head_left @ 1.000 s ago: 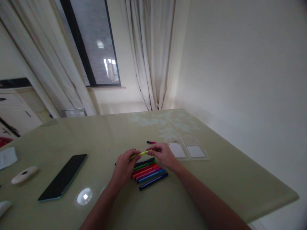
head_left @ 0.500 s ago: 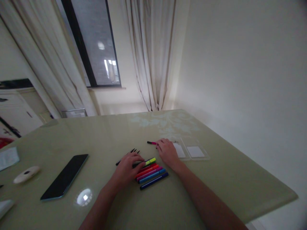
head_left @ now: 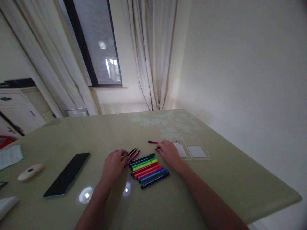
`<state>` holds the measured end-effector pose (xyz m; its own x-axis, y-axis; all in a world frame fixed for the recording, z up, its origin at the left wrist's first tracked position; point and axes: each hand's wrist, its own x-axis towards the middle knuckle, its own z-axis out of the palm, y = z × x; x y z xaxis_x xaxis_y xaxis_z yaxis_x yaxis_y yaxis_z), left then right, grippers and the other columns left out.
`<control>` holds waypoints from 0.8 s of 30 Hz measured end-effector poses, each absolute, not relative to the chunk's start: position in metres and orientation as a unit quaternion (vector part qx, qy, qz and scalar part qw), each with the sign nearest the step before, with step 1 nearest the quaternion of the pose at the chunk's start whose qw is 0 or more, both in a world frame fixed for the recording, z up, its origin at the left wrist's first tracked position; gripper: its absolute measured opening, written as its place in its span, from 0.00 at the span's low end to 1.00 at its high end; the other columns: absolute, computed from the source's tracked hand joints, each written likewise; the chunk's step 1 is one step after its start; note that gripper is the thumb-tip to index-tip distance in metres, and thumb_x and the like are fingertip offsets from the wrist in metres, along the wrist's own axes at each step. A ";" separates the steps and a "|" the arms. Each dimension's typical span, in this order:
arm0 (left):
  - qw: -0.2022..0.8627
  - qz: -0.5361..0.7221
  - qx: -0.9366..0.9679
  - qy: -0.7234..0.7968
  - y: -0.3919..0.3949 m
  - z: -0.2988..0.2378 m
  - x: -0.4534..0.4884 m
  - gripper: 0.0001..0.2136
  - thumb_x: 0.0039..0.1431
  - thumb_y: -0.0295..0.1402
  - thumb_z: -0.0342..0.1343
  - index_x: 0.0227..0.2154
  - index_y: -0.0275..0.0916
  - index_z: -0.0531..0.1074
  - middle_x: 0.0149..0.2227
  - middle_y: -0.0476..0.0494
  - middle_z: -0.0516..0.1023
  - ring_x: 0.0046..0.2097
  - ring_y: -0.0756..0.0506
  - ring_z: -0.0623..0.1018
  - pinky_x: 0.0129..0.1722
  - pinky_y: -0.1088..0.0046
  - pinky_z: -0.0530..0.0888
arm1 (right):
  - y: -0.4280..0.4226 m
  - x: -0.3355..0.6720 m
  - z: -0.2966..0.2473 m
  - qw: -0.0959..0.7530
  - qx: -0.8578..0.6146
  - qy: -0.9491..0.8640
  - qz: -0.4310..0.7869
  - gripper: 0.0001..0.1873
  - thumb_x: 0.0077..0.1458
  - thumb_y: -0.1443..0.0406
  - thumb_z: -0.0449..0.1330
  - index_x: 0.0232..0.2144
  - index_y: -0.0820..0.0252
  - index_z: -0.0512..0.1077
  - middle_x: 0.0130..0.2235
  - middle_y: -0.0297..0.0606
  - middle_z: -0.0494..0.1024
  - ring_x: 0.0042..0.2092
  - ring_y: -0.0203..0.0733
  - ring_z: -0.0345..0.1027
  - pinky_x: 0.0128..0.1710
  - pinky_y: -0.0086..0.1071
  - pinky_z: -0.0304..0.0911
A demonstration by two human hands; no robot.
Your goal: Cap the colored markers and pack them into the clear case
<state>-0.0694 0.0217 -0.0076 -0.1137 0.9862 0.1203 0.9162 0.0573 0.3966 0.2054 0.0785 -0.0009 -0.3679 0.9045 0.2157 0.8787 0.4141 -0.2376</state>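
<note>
Several capped coloured markers (head_left: 148, 168) lie in a row on the pale green table (head_left: 216, 182), the yellow-green one among them. My left hand (head_left: 112, 164) lies just left of the row, its fingertips curled on the near ends of the loose thin pens (head_left: 131, 154), dark and pink. My right hand (head_left: 169, 152) rests right of the row, its fingertips pinched at a small dark cap (head_left: 157, 148). A pink cap (head_left: 152, 142) lies alone just beyond it.
A clear plastic case with two white labels (head_left: 192, 151) lies right of my right hand. A dark phone (head_left: 68, 174) lies to the left, with a white oval object (head_left: 30, 172) and a paper (head_left: 11, 156) further left. Curtains, a window and a wall stand behind.
The yellow-green marker held between both hands now lies in the row. My left hand moved left to the loose thin pens. My right hand went toward the caps.
</note>
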 end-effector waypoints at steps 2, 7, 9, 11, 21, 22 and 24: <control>0.085 0.176 0.669 0.717 0.021 -0.007 -0.066 0.12 0.65 0.37 0.53 0.45 0.40 0.77 0.46 0.40 0.80 0.48 0.39 0.78 0.48 0.64 0.71 | 0.079 0.205 -0.001 0.160 -0.538 -0.826 0.053 0.09 0.64 0.63 0.61 0.40 0.57 0.81 0.42 0.43 0.78 0.44 0.46 0.71 0.43 0.34 0.61; 0.038 0.154 0.662 0.732 0.019 -0.003 -0.063 0.11 0.66 0.33 0.50 0.47 0.40 0.74 0.46 0.38 0.79 0.49 0.38 0.77 0.50 0.61 0.70 | 0.077 0.202 -0.002 0.195 -0.534 -0.820 0.070 0.07 0.64 0.66 0.60 0.40 0.60 0.79 0.43 0.45 0.79 0.45 0.48 0.72 0.45 0.35 0.62; 0.026 0.143 0.663 0.735 0.018 -0.003 -0.065 0.10 0.67 0.34 0.49 0.44 0.41 0.74 0.44 0.39 0.79 0.47 0.37 0.77 0.49 0.60 0.71 | 0.075 0.200 -0.002 0.240 -0.520 -0.812 0.107 0.06 0.65 0.66 0.59 0.41 0.59 0.77 0.43 0.43 0.80 0.45 0.47 0.73 0.46 0.35 0.63; 0.017 0.141 0.667 0.732 0.019 -0.004 -0.066 0.10 0.67 0.35 0.49 0.41 0.40 0.76 0.44 0.39 0.78 0.47 0.37 0.76 0.49 0.60 0.71 | 0.073 0.197 -0.001 0.290 -0.497 -0.803 0.155 0.06 0.65 0.67 0.59 0.41 0.58 0.76 0.42 0.41 0.81 0.44 0.45 0.73 0.46 0.34 0.63; 0.126 0.318 0.712 0.614 0.022 0.000 -0.046 0.12 0.66 0.39 0.49 0.41 0.42 0.75 0.42 0.42 0.81 0.45 0.40 0.78 0.47 0.63 0.72 | 0.064 0.190 0.010 0.428 -0.403 -0.769 0.252 0.06 0.63 0.69 0.59 0.38 0.58 0.77 0.40 0.38 0.81 0.44 0.41 0.74 0.46 0.33 0.65; 0.136 0.322 0.712 0.609 0.021 0.001 -0.044 0.11 0.66 0.40 0.49 0.40 0.42 0.75 0.42 0.42 0.81 0.44 0.40 0.78 0.46 0.63 0.72 | 0.063 0.190 0.010 0.428 -0.402 -0.769 0.252 0.06 0.63 0.69 0.59 0.38 0.58 0.77 0.40 0.38 0.81 0.44 0.40 0.74 0.46 0.33 0.65; 0.147 0.323 0.714 0.604 0.020 0.002 -0.041 0.11 0.66 0.40 0.49 0.40 0.42 0.74 0.42 0.43 0.81 0.44 0.40 0.79 0.46 0.63 0.72 | 0.062 0.188 0.011 0.424 -0.404 -0.770 0.255 0.07 0.64 0.68 0.59 0.39 0.57 0.77 0.40 0.38 0.81 0.43 0.40 0.74 0.46 0.33 0.65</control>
<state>-0.0414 0.0202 0.0023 0.0618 0.9572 0.2829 0.7672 -0.2269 0.6000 0.1881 0.0617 0.0115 -0.3151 0.8374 0.4467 0.4052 0.5443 -0.7345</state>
